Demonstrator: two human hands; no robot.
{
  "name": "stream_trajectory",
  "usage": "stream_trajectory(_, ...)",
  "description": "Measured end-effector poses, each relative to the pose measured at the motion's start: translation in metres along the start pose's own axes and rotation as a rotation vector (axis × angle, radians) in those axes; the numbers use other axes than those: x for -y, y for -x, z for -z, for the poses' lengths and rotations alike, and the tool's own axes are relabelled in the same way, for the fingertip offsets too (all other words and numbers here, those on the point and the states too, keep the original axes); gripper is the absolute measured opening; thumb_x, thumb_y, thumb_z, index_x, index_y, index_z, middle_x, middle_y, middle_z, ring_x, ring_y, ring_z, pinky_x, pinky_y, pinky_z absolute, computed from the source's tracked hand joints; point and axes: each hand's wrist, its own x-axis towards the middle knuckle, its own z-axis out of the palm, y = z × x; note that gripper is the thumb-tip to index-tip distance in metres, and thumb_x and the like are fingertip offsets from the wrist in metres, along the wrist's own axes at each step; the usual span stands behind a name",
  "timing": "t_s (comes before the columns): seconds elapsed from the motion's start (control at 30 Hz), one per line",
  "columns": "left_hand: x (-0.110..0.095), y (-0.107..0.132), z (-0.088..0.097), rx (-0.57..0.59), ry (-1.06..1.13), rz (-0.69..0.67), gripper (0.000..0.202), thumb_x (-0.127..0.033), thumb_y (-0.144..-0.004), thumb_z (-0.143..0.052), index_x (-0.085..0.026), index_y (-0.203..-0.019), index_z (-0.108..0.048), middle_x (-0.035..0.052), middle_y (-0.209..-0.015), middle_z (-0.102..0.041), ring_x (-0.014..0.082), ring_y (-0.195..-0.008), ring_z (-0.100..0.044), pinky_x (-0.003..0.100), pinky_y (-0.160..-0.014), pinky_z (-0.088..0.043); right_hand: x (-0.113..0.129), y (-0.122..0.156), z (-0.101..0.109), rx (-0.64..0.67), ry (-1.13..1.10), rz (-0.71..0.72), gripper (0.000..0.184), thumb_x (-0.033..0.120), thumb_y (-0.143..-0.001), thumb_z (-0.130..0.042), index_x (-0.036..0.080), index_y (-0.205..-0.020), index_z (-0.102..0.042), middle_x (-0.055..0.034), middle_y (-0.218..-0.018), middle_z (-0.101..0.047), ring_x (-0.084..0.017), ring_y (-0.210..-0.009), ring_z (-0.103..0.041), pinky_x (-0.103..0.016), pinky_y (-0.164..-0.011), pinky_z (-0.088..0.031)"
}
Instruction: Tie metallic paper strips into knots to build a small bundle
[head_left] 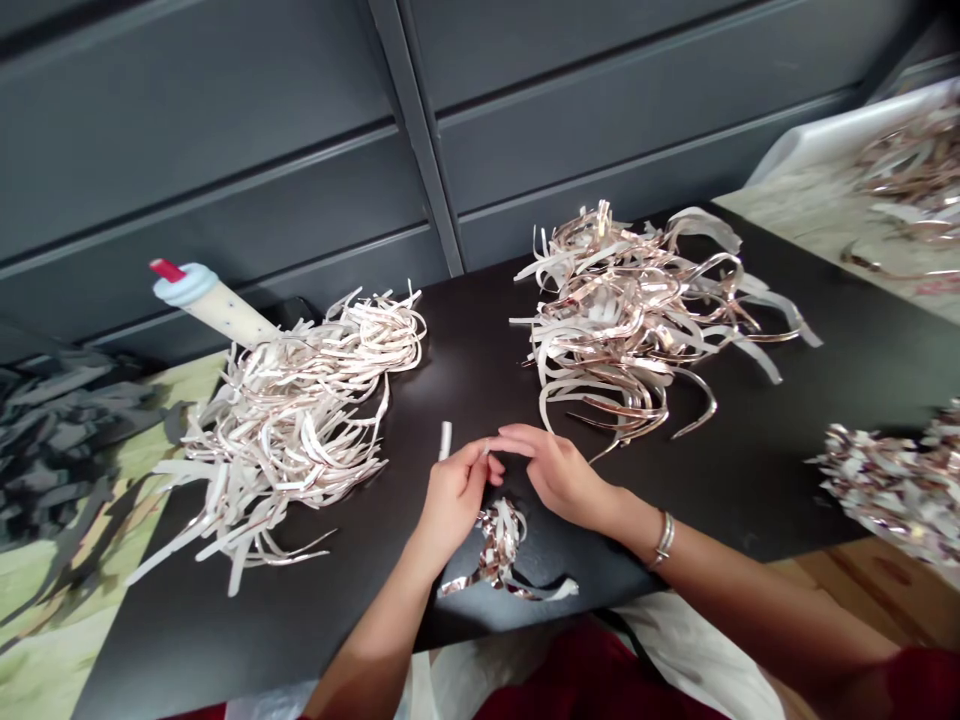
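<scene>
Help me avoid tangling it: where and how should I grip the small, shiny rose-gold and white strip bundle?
I'd pinch the strip bundle at its middle, from above: it looks bunched there; loose ends splay left and right on its near side. The left hand and right hand sit beyond, leaving its top open.

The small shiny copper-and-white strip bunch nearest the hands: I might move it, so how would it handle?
This shiny bunch is probably light, its strips thin; likely floppy, given their curls; perhaps easily snagged, with ends trailing.
</scene>
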Motion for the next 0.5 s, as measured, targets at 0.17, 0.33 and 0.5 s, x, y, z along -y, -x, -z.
stream_trajectory(0.17,0.000,0.001,0.001,-0.147,-0.172,-0.062,0.021,-0.026,-0.090,-0.047,-0.019,-0.091,-0.067,-0.0039,-0.060,-0.061,0.0081,-0.049,-0.056,0.018,-0.055,-0.044,0.000,0.003,0.002,0.045,-0.014,0.000,0.053,-0.004,-0.078,-0.030,0.017,-0.127,-0.038,-0.0116,-0.116,-0.063,-0.017,-0.109,-0.060,-0.036,-0.090,-0.053)
stream_trajectory(0.33,0.003,0.001,0.008,-0.220,-0.324,-0.258,0.020,-0.019,-0.090,-0.047,-0.017,-0.089,-0.066,-0.0022,-0.063,-0.066,0.0082,-0.050,-0.059,0.019,-0.055,-0.047,0.002,-0.003,0.012,-0.010,-0.231,-0.221,0.054,-0.003,-0.075,-0.033,0.020,-0.124,-0.035,-0.0064,-0.102,-0.071,-0.016,-0.098,-0.066,-0.037,-0.088,-0.052)
stream_trajectory(0.5,0.012,0.006,0.017,-0.333,-0.515,-0.857,0.021,-0.005,-0.085,-0.047,-0.017,-0.092,-0.063,0.0039,-0.079,-0.072,0.0139,-0.072,-0.067,0.026,-0.069,-0.053,-0.006,-0.010,0.016,-0.098,-0.746,-0.467,0.049,0.001,-0.072,-0.035,0.023,-0.115,-0.034,-0.0021,-0.090,-0.073,-0.016,-0.082,-0.071,-0.037,-0.079,-0.056)
